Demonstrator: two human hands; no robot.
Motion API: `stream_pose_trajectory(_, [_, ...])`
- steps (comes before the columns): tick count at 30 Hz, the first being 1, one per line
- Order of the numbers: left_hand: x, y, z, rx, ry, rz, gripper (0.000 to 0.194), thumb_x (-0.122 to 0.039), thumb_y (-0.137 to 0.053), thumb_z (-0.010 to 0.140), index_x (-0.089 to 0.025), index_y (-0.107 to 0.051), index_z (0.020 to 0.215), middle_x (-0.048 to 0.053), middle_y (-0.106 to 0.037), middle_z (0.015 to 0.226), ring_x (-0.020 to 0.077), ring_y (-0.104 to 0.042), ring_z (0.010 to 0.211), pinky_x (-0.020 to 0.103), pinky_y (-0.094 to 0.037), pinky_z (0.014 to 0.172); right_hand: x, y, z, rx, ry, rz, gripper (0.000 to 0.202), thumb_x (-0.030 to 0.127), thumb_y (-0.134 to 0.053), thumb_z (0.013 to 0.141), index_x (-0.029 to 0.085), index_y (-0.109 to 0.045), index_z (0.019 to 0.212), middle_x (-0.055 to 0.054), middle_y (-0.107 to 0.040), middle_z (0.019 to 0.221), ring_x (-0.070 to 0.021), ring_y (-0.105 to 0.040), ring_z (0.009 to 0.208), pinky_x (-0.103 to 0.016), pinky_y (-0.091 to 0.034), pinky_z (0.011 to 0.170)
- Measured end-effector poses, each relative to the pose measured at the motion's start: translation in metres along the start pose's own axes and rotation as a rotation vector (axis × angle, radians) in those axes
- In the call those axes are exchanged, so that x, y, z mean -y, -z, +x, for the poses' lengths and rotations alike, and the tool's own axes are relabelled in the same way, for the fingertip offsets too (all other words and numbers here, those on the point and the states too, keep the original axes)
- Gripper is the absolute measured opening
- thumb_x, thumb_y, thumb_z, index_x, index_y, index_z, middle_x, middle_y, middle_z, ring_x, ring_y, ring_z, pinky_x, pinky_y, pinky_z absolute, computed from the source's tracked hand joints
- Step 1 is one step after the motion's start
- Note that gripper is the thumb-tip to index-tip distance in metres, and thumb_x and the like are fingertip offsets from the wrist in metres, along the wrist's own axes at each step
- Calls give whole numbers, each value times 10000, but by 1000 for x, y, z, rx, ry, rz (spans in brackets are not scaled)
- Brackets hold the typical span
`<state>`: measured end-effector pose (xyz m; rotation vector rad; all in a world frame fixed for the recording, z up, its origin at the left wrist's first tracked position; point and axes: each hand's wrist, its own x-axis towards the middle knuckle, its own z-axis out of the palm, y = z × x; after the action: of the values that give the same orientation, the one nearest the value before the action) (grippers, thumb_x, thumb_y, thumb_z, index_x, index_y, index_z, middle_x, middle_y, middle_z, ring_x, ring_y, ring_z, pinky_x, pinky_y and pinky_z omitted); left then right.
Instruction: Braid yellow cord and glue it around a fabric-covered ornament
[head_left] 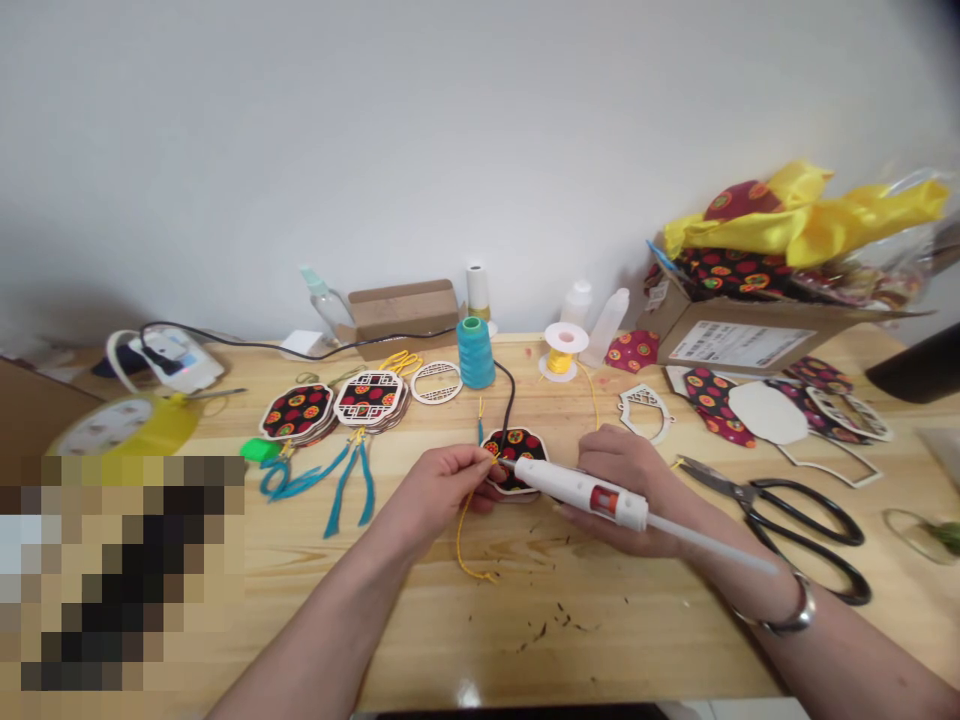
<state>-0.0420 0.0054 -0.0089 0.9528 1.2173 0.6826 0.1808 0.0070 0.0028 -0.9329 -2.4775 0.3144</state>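
My right hand (626,485) is closed around a white hot glue gun (577,490), whose clear glue stick juts out of the back. Its nozzle meets the edge of a fabric-covered ornament (521,450) with a pale rim and a black-and-red flower print. My left hand (461,478) pinches that ornament at its left edge, together with a yellow cord (463,540) that hangs down to the table. A small blue tassel (480,430) on a yellow thread lies just behind the left fingers. The glue gun hides part of the ornament.
Stacked ornaments (369,398) with blue tassels lie left. A teal thread cone (475,355) and yellow cord spool (564,352) stand behind. Scissors (765,510) lie right, below fabric pieces and frames. A cardboard box (742,330) holds cloth. A black cable (322,352) crosses the back.
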Motion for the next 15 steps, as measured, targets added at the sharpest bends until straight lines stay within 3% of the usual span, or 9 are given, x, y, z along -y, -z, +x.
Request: stream_pose_trajectory(15, [2,0,1,-20,-16,33,200,-318,-644,650,-123,-667,689,24,-639,646,112,-566,603,225,-447,580,-1,-3,-1,36,-6,-33,320,400,-489,791,172,-475,566,-1,-453,554,-108,-398,524,-257,-292,551])
